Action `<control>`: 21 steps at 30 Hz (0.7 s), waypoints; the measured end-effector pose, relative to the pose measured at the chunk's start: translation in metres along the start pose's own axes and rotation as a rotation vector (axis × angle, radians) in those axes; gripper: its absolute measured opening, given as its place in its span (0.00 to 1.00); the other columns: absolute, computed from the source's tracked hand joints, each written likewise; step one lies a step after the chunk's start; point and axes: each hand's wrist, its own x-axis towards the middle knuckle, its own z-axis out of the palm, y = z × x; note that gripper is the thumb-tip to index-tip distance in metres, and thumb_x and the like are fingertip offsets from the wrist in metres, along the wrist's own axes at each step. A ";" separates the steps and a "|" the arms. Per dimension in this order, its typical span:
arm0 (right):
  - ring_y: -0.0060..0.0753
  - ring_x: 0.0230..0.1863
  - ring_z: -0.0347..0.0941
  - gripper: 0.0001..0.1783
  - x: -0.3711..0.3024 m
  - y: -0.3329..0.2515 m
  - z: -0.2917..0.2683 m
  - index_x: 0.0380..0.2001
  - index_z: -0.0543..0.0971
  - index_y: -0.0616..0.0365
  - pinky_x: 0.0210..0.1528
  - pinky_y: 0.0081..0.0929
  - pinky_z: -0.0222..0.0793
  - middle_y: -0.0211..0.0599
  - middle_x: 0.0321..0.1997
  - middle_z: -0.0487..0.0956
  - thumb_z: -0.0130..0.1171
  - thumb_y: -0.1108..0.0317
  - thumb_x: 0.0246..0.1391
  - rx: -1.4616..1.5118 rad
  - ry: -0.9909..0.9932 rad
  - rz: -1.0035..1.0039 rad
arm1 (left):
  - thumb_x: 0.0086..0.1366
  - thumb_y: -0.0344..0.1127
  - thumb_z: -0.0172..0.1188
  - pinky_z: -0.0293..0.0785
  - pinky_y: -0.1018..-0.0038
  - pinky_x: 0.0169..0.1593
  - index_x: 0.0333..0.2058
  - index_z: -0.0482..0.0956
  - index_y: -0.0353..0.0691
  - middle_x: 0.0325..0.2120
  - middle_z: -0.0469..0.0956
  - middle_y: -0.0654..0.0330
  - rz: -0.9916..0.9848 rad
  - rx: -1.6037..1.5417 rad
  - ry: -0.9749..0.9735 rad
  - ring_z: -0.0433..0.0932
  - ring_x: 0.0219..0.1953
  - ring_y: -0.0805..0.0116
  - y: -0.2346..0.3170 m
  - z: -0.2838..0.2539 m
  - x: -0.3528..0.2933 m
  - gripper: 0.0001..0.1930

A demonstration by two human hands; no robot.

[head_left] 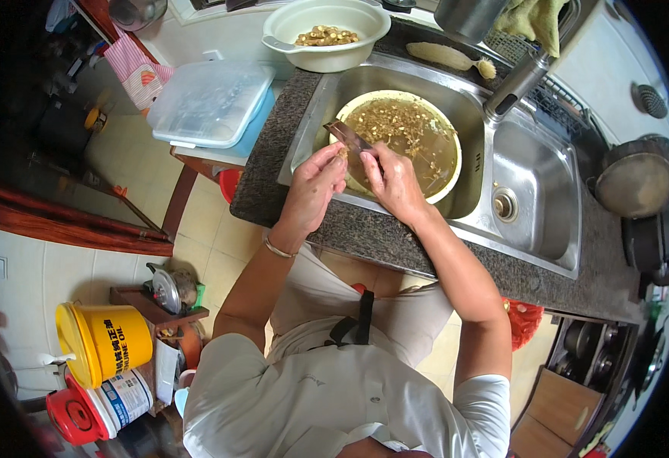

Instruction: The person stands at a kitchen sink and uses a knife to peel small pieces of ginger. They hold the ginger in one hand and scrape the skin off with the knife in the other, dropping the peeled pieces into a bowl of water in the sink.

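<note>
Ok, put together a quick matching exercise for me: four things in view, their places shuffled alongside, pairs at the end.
Things
1. Knife
2. Round basin
3. Yellow bucket
4. Pale tub

Places
A. Top of the picture, holding small brown pieces
B. In the right hand
C. Lower left of the picture
D. In the left sink bowl

Pairs: 1-B, 2-D, 3-C, 4-A

Right hand (398, 182) grips knife (348, 137); left hand (316, 191) pinches small brown piece (343, 153); basin (459, 153) of murky water (435, 159) in sink (475, 126).
</note>
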 end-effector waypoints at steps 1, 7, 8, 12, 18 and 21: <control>0.52 0.24 0.75 0.10 -0.001 0.000 0.000 0.33 0.74 0.65 0.28 0.39 0.69 0.52 0.24 0.76 0.54 0.67 0.63 -0.013 0.011 -0.024 | 0.70 0.30 0.54 0.66 0.80 0.34 0.56 0.70 0.29 0.34 0.73 0.65 0.010 -0.007 -0.002 0.68 0.31 0.80 -0.002 -0.002 0.001 0.18; 0.54 0.25 0.76 0.09 -0.003 -0.007 -0.002 0.33 0.73 0.65 0.28 0.39 0.69 0.54 0.25 0.77 0.55 0.69 0.63 0.032 0.024 -0.015 | 0.70 0.31 0.55 0.64 0.80 0.35 0.55 0.70 0.32 0.35 0.72 0.67 -0.002 0.070 0.003 0.66 0.32 0.82 -0.004 -0.002 0.000 0.17; 0.55 0.26 0.76 0.09 -0.003 -0.009 -0.003 0.33 0.74 0.65 0.28 0.39 0.69 0.54 0.26 0.77 0.55 0.69 0.63 0.027 0.014 -0.018 | 0.70 0.31 0.55 0.64 0.80 0.35 0.55 0.71 0.32 0.35 0.72 0.67 0.003 0.091 -0.002 0.66 0.32 0.82 -0.005 -0.003 0.001 0.17; 0.57 0.26 0.76 0.09 -0.005 -0.008 0.002 0.32 0.73 0.65 0.28 0.40 0.69 0.55 0.26 0.77 0.55 0.69 0.62 0.014 -0.017 -0.051 | 0.70 0.31 0.54 0.65 0.84 0.31 0.52 0.73 0.29 0.30 0.72 0.67 0.046 0.177 -0.014 0.67 0.27 0.82 -0.008 -0.002 0.003 0.16; 0.57 0.26 0.75 0.09 -0.001 -0.001 0.002 0.31 0.72 0.65 0.28 0.42 0.69 0.54 0.25 0.77 0.55 0.69 0.62 -0.114 0.045 -0.048 | 0.70 0.31 0.55 0.66 0.80 0.35 0.55 0.70 0.30 0.35 0.73 0.66 0.039 0.210 0.017 0.68 0.32 0.82 -0.010 0.002 0.000 0.18; 0.57 0.25 0.74 0.09 -0.001 -0.002 0.001 0.31 0.72 0.64 0.28 0.42 0.68 0.54 0.24 0.76 0.55 0.69 0.62 -0.047 0.032 -0.032 | 0.70 0.30 0.55 0.67 0.82 0.34 0.55 0.71 0.30 0.34 0.74 0.66 0.048 0.172 0.039 0.68 0.30 0.82 -0.010 0.002 0.001 0.17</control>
